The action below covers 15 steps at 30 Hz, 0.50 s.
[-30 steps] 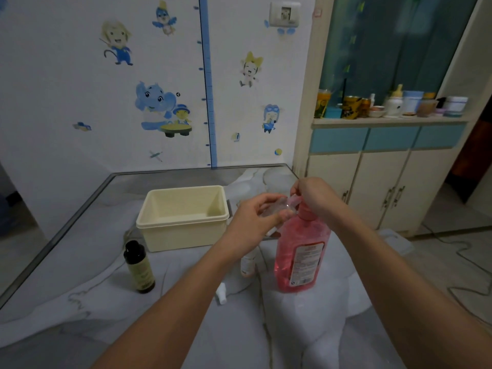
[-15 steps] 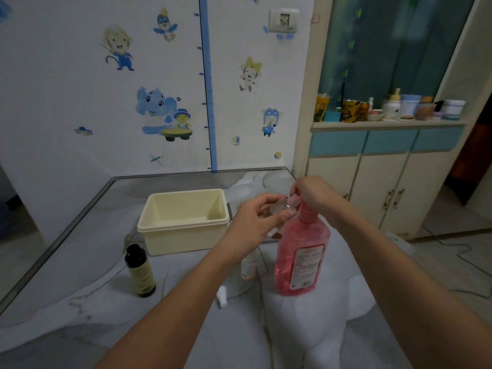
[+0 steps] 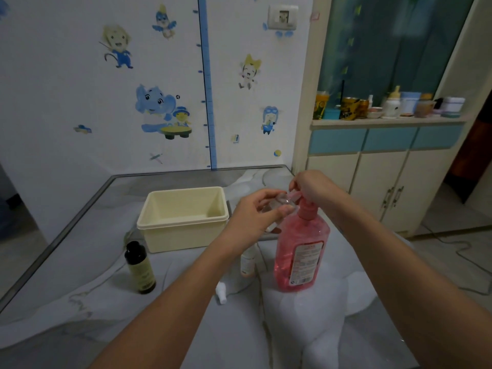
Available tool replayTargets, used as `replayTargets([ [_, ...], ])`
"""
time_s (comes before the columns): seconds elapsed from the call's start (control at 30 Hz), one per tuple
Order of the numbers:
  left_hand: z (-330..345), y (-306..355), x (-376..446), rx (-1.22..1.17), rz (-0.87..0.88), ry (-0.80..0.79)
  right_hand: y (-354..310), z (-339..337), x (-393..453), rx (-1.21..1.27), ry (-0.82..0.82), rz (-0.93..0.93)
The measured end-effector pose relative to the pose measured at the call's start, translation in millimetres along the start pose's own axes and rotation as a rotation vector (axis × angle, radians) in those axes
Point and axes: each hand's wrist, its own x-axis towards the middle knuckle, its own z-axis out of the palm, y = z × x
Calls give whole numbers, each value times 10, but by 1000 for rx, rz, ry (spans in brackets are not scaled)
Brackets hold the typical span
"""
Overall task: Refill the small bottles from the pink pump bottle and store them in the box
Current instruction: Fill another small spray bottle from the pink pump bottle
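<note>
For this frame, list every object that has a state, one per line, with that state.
Pink pump bottle: upright, mostly full, right hand on its pump head.
Small clear bottle: in left hand grip, held at the pump spout.
Cream plastic box: open, nothing visible inside.
Dark brown bottle: upright, capped.
Small white bottle: upright, partly hidden behind the left forearm.
Small white cap: lying loose on table.

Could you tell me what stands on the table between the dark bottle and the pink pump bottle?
In the head view, a small white bottle stands between the dark bottle and pink pump bottle, with a white cap lying nearer.
</note>
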Motion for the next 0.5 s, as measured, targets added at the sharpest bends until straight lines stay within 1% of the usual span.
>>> replayTargets([
  [0.1,-2,-17,-14,-4,-8,1,19,81,-20,66,16,16],
  [0.13,-2,-28,-20,-15,-13,-3,64,142,-11,125,45,25],
  [0.17,3,-38,-31,-37,-26,-6,113,199,21,215,55,-4],
  [0.23,12,-64,-45,-77,-48,-3,45,220,28,106,33,21],
  [0.27,17,-75,-50,-86,-55,-1,41,236,35,163,56,76],
  [0.3,20,-81,-52,-88,-59,-1,27,246,53,161,19,116],
  [0.33,23,-85,-53,-89,-61,1,44,260,59,190,32,45],
  [0.37,26,-84,-57,-93,-61,-1,90,259,56,167,33,-29],
  [0.4,26,-74,-57,-96,-63,-4,113,239,28,150,58,-16],
  [0.43,27,-60,-57,-96,-60,-9,77,198,-4,166,42,39],
  [0.5,23,-19,-50,-87,-39,-11,63,155,18,289,43,84],
])
